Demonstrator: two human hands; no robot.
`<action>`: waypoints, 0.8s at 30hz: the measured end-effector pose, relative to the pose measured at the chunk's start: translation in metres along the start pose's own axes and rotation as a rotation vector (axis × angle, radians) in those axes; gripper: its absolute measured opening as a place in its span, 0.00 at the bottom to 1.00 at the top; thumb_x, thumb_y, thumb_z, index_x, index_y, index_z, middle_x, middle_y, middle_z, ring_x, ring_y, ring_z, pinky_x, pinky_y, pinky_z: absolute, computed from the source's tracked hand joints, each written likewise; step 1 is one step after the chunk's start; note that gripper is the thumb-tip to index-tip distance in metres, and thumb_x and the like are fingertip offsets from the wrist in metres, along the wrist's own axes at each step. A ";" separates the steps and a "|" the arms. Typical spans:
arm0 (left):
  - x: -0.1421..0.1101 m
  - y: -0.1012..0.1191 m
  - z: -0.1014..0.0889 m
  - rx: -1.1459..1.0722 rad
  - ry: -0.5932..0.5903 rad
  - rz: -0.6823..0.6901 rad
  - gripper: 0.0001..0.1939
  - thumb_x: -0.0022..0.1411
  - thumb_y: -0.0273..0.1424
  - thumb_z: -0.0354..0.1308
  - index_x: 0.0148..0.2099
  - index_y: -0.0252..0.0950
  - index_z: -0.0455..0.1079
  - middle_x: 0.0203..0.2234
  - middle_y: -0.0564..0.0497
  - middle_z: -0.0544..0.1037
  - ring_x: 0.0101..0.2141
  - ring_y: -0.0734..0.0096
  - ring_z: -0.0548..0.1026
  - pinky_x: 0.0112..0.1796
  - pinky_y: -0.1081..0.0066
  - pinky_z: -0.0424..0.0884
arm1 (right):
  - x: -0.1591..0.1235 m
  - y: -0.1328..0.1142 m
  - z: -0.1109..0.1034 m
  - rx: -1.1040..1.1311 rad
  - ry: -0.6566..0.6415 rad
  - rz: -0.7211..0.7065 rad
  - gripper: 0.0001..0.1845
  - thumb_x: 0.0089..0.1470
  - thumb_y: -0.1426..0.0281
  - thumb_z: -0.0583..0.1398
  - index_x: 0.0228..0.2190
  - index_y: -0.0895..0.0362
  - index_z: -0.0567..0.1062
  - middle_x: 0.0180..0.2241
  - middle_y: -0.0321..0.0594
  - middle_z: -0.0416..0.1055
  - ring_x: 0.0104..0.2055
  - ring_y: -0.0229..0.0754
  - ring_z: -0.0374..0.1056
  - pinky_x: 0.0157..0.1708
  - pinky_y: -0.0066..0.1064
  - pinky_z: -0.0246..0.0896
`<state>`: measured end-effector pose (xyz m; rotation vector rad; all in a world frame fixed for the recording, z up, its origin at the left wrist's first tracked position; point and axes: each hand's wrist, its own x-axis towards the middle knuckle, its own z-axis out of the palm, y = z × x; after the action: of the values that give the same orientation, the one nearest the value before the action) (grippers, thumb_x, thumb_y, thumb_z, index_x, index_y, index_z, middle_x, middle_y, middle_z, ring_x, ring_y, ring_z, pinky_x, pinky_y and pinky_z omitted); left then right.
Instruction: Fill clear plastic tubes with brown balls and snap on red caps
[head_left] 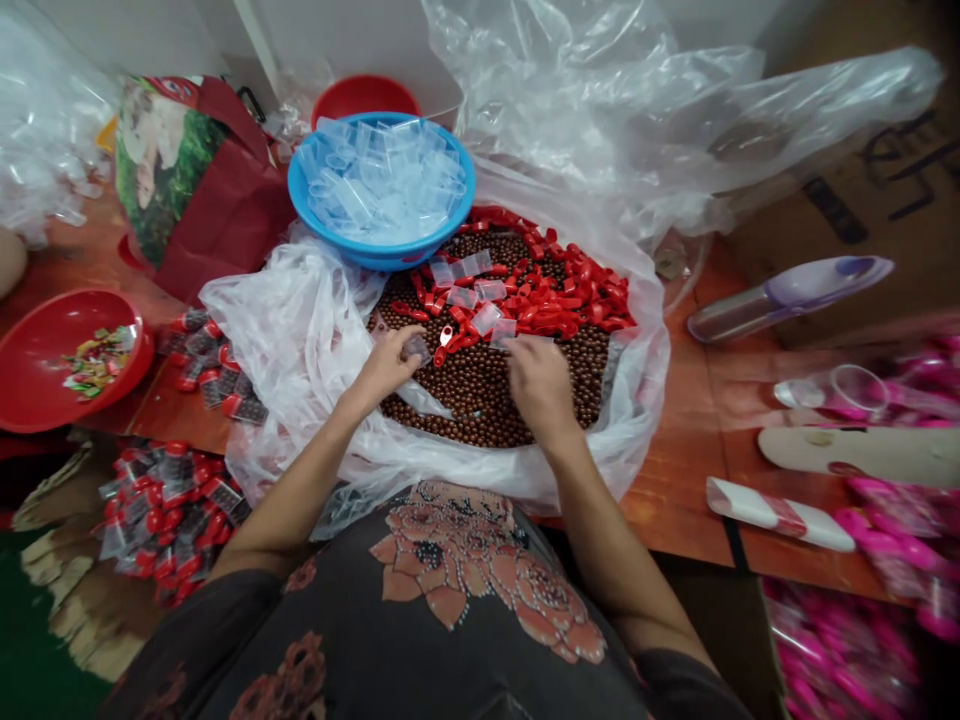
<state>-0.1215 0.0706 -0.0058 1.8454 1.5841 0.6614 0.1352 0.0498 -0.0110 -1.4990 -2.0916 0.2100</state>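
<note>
My left hand (388, 370) is curled round a small clear plastic container (415, 347) at the left of a heap of brown balls (472, 400). My right hand (541, 388) is over the right part of the heap, slightly blurred, its fingers bent together. Its fingertips are by another clear container (504, 332), and whatever they grip is hidden. The balls fill a white plastic bag (645, 400) spread open in front of me. Many red plastic caps (555, 290) lie on the balls, with several clear containers (462, 268) among them.
A blue basin (375, 255) of clear containers stands behind the bag. Filled red-capped containers (176, 510) are piled at left, near a red bowl (22, 400) holding small colourful pieces. At right lie a lilac-handled clear scoop (795, 295), a white tube (780, 515) and pink items (847, 650).
</note>
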 end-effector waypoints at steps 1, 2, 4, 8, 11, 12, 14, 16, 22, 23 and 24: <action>-0.001 -0.001 0.000 -0.061 0.014 -0.031 0.22 0.55 0.25 0.55 0.53 0.39 0.66 0.42 0.50 0.73 0.32 0.71 0.72 0.39 0.68 0.70 | 0.006 -0.012 0.009 0.032 -0.090 -0.100 0.19 0.62 0.75 0.50 0.50 0.56 0.74 0.46 0.49 0.73 0.49 0.50 0.65 0.51 0.44 0.62; -0.001 -0.003 0.000 -0.115 0.028 -0.068 0.19 0.55 0.26 0.56 0.51 0.39 0.66 0.39 0.51 0.74 0.31 0.72 0.71 0.36 0.70 0.70 | 0.012 -0.023 0.019 0.052 -0.170 -0.181 0.20 0.62 0.76 0.50 0.51 0.55 0.74 0.47 0.48 0.73 0.49 0.50 0.65 0.51 0.43 0.63; -0.003 -0.007 -0.001 -0.177 0.052 -0.128 0.16 0.54 0.27 0.57 0.47 0.38 0.66 0.35 0.52 0.74 0.30 0.73 0.71 0.33 0.71 0.70 | 0.022 -0.041 0.039 0.057 -0.276 -0.282 0.23 0.61 0.78 0.50 0.54 0.54 0.70 0.54 0.47 0.69 0.49 0.48 0.65 0.50 0.42 0.64; -0.008 -0.016 -0.004 -0.236 0.028 -0.146 0.21 0.52 0.27 0.59 0.50 0.37 0.69 0.41 0.49 0.76 0.35 0.69 0.75 0.37 0.68 0.72 | 0.029 -0.044 0.056 0.071 -0.340 -0.300 0.18 0.61 0.77 0.51 0.49 0.58 0.73 0.51 0.50 0.70 0.48 0.49 0.66 0.50 0.41 0.65; -0.007 -0.018 -0.001 -0.280 -0.051 -0.154 0.23 0.54 0.27 0.59 0.54 0.36 0.71 0.44 0.46 0.78 0.40 0.65 0.76 0.42 0.65 0.72 | 0.012 -0.027 0.039 0.251 -0.210 -0.207 0.15 0.62 0.73 0.53 0.48 0.59 0.72 0.50 0.50 0.71 0.52 0.47 0.67 0.54 0.40 0.63; -0.006 -0.017 0.001 -0.264 -0.077 -0.154 0.22 0.54 0.26 0.60 0.53 0.35 0.72 0.44 0.45 0.78 0.41 0.63 0.76 0.44 0.63 0.72 | 0.001 -0.021 0.030 0.327 -0.146 -0.147 0.15 0.62 0.71 0.54 0.49 0.59 0.71 0.50 0.49 0.71 0.52 0.46 0.67 0.55 0.39 0.63; -0.001 -0.012 0.009 -0.181 -0.117 -0.138 0.19 0.53 0.25 0.61 0.49 0.35 0.76 0.44 0.44 0.79 0.44 0.60 0.76 0.48 0.61 0.70 | -0.023 -0.008 0.008 0.408 -0.027 0.010 0.15 0.62 0.71 0.54 0.49 0.56 0.71 0.48 0.45 0.72 0.50 0.43 0.69 0.52 0.37 0.64; 0.005 -0.005 0.018 -0.071 -0.150 -0.112 0.16 0.51 0.25 0.62 0.44 0.36 0.78 0.42 0.46 0.80 0.44 0.58 0.76 0.49 0.60 0.69 | -0.048 0.003 -0.010 0.399 0.032 0.132 0.14 0.61 0.71 0.54 0.48 0.54 0.72 0.46 0.43 0.73 0.48 0.43 0.70 0.51 0.38 0.65; 0.017 0.023 0.047 0.074 -0.309 -0.053 0.10 0.51 0.29 0.64 0.38 0.41 0.80 0.32 0.51 0.81 0.36 0.59 0.77 0.41 0.62 0.69 | -0.093 0.020 -0.028 0.161 0.047 0.176 0.13 0.62 0.70 0.54 0.44 0.54 0.76 0.43 0.44 0.74 0.46 0.47 0.68 0.49 0.43 0.64; 0.018 0.027 0.051 0.080 -0.323 -0.038 0.10 0.51 0.29 0.64 0.38 0.41 0.80 0.32 0.51 0.81 0.36 0.60 0.77 0.40 0.63 0.69 | -0.094 0.022 -0.027 0.113 0.037 0.158 0.13 0.62 0.69 0.54 0.45 0.54 0.76 0.43 0.45 0.75 0.46 0.48 0.67 0.48 0.44 0.64; 0.019 0.030 0.055 0.085 -0.332 -0.028 0.10 0.51 0.29 0.64 0.38 0.41 0.80 0.32 0.51 0.81 0.36 0.60 0.77 0.40 0.63 0.69 | -0.094 0.022 -0.026 0.076 0.030 0.141 0.13 0.62 0.69 0.54 0.45 0.54 0.76 0.43 0.45 0.75 0.45 0.48 0.67 0.48 0.44 0.63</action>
<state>-0.0585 0.0796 -0.0225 1.8765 1.4328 0.2601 0.1882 -0.0331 -0.0312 -1.5947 -1.9349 0.3142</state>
